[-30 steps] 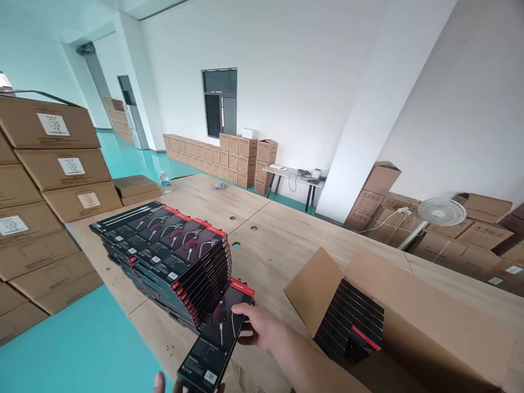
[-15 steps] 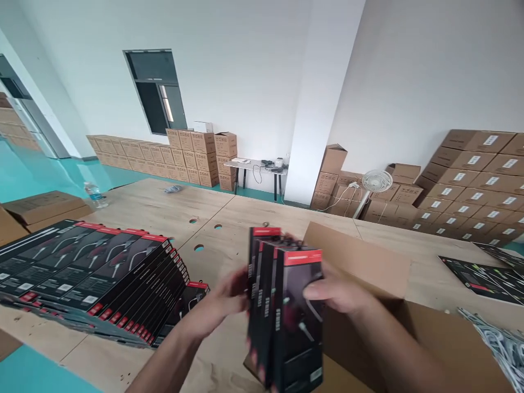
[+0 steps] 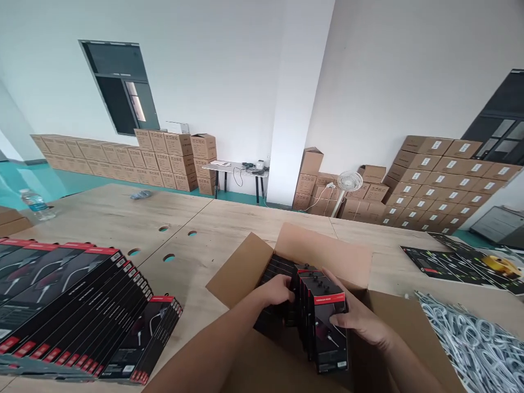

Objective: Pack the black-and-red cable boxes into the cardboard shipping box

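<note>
Between my two hands is a row of several slim black-and-red cable boxes (image 3: 329, 327), held upright inside the open cardboard carton (image 3: 325, 248). My left hand (image 3: 278, 292) is closed on the far left end of the row, its fingertips partly hidden. My right hand (image 3: 356, 316) grips the near right side, thumb on the front box's printed face and fingers behind. More black boxes (image 3: 280, 267) stand in the carton's far left part, beyond my left hand. Left of the carton, a long stack of the same packaged boxes (image 3: 82, 305) leans on the wooden table (image 3: 229, 218).
A heap of white cables (image 3: 470, 333) lies right of the carton, with printed black sheets (image 3: 442, 267) behind it. A water bottle (image 3: 36, 204) stands at the far left. Carton flaps (image 3: 241, 267) stick out over the table. A fan (image 3: 347, 183) and stacked cartons (image 3: 426, 180) line the wall.
My hands have carried the row of boxes rightward and down, from above the table into the carton. The view has turned to the right, showing more of the cables and carton.
</note>
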`<move>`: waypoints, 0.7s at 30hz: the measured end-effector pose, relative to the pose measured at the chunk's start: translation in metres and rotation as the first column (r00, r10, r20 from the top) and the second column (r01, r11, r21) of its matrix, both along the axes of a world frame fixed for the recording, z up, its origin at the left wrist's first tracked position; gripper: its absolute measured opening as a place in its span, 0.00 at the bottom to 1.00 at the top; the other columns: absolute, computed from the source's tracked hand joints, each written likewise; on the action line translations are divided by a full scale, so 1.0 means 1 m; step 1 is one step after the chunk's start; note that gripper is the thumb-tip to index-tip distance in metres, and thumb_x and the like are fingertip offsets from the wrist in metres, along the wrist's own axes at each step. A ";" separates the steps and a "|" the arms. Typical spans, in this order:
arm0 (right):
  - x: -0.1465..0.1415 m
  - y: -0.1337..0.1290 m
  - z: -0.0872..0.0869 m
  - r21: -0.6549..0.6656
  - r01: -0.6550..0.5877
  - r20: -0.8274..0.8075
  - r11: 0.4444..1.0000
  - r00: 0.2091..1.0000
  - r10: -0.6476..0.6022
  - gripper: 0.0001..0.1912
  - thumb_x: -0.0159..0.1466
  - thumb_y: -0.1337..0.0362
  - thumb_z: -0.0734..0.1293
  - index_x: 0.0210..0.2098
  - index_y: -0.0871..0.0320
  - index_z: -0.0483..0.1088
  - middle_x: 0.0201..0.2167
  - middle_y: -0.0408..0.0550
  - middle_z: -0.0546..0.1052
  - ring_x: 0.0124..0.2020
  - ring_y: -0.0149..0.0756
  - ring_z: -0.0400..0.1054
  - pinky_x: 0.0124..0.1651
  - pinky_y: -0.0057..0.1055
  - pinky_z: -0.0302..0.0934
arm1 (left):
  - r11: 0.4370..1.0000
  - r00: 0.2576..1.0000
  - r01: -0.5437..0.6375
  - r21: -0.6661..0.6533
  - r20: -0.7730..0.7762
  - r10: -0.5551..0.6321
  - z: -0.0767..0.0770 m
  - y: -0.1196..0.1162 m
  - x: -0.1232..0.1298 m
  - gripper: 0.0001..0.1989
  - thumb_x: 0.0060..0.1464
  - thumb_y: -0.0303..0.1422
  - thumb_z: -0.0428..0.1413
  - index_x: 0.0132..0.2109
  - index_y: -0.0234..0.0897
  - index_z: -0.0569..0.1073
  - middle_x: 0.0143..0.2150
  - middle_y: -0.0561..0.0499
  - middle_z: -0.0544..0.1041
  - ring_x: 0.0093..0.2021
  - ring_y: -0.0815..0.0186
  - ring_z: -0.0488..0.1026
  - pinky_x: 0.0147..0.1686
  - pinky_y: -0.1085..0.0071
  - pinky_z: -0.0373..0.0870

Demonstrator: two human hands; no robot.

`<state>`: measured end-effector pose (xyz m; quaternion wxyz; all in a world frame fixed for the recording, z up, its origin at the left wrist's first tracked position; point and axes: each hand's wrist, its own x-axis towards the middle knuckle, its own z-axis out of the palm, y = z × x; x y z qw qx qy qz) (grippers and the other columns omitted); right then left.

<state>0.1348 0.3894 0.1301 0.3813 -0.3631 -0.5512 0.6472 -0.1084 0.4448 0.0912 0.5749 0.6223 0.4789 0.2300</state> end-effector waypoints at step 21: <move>-0.057 -0.016 -0.095 0.152 -0.042 0.146 0.987 0.989 0.019 0.67 0.49 0.62 0.79 0.75 0.44 0.34 0.75 0.52 0.48 0.73 0.53 0.49 0.72 0.50 0.48 | 0.884 0.773 0.053 0.464 -0.579 0.258 -0.025 -0.021 -0.027 0.25 0.52 0.25 0.55 0.58 0.40 0.72 0.56 0.42 0.75 0.57 0.50 0.68 0.56 0.56 0.63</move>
